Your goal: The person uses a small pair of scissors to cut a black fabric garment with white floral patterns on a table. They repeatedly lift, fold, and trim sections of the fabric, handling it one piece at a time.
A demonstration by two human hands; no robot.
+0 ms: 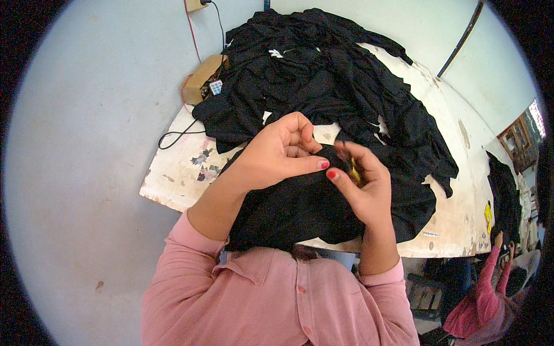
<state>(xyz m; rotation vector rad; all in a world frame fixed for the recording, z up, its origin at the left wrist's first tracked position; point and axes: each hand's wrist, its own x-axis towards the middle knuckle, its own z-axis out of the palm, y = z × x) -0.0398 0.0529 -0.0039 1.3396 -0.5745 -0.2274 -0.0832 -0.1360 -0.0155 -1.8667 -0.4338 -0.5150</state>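
Observation:
My left hand [285,150] is closed at the middle of the view, thumb and fingers pinching an edge of the black garment [323,213] that lies over the table's front. Just to its right, my right hand [363,184] is curled round a small yellow tool [355,170], which looks like thread snips, partly hidden by the fingers and slightly blurred. Its thumb rests by the black cloth, close to my left thumb. The exact point where tool and cloth meet is too small to make out.
A heap of black garments [323,69] covers much of the pale, stained table [173,173]. A cardboard box [205,72] with wires and a small button panel [216,87] stands at the back left by the wall. At far right, a co-worker in pink [479,305] handles more dark cloth.

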